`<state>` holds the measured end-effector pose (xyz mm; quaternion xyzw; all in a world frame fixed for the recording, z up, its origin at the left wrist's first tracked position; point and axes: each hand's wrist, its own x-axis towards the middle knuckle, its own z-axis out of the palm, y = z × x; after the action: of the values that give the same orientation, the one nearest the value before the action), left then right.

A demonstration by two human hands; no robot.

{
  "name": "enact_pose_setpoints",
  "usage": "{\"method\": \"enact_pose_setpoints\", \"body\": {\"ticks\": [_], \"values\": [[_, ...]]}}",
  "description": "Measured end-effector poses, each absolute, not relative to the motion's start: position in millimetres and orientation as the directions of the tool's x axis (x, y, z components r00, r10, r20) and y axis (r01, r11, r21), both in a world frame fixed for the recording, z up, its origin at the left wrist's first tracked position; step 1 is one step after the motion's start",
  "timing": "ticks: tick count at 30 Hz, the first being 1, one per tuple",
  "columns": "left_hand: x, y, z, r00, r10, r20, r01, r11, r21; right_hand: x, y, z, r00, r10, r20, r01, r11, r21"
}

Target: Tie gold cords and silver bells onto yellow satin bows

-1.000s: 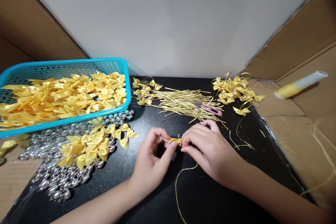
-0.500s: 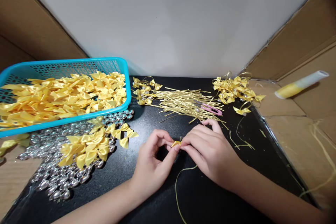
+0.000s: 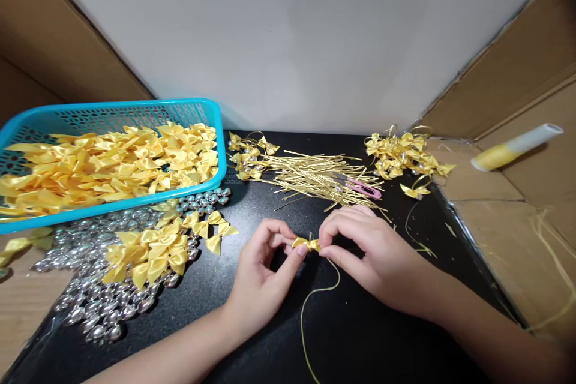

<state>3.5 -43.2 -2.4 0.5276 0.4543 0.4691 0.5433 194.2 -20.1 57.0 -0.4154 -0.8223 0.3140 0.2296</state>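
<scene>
A small yellow satin bow (image 3: 306, 243) is pinched between both hands above the black table (image 3: 270, 324). My left hand (image 3: 263, 276) grips its left wing with thumb and forefinger. My right hand (image 3: 371, 258) pinches the right wing. A thin gold cord (image 3: 310, 306) trails from the bow down toward me. A loose pile of yellow bows (image 3: 157, 249) lies to the left on silver beads (image 3: 94, 306).
A turquoise basket (image 3: 211, 114) full of yellow bows sits at the back left. Cut gold wires (image 3: 315, 174) with a pink tool (image 3: 366, 189) lie behind my hands. Finished bows (image 3: 402, 153) heap at the back right. Cardboard walls flank both sides; a yellow-white tube (image 3: 515, 147) lies right.
My right hand has shifted slightly right, and the bow now shows spread out between the two pinches. The cord's top end followed it.
</scene>
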Motion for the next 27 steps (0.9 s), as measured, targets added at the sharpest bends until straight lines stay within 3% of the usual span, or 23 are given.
{"method": "enact_pose_setpoints", "body": {"ticks": [4,11,20,27], "values": [[3.7,-44.8,-0.5,0.155,0.988,-0.011,-0.036,0.016,0.999,192.6,-22.5,51.5,-0.525,0.825,0.209,0.543,0.514,-0.664],[4.2,-45.9,3.0,0.164,0.986,0.002,-0.049,0.006,0.999,190.1,-21.9,46.7,-0.526,0.822,0.219,0.55,0.525,-0.649],[3.8,-46.7,0.6,0.153,0.962,0.226,0.075,-0.239,0.968,185.0,-30.8,41.0,-0.527,0.781,0.335,0.589,0.62,-0.518],[2.4,-44.8,-0.4,0.152,0.959,0.241,0.123,-0.26,0.958,184.1,-32.1,38.7,-0.504,0.786,0.359,0.578,0.615,-0.536]]}}
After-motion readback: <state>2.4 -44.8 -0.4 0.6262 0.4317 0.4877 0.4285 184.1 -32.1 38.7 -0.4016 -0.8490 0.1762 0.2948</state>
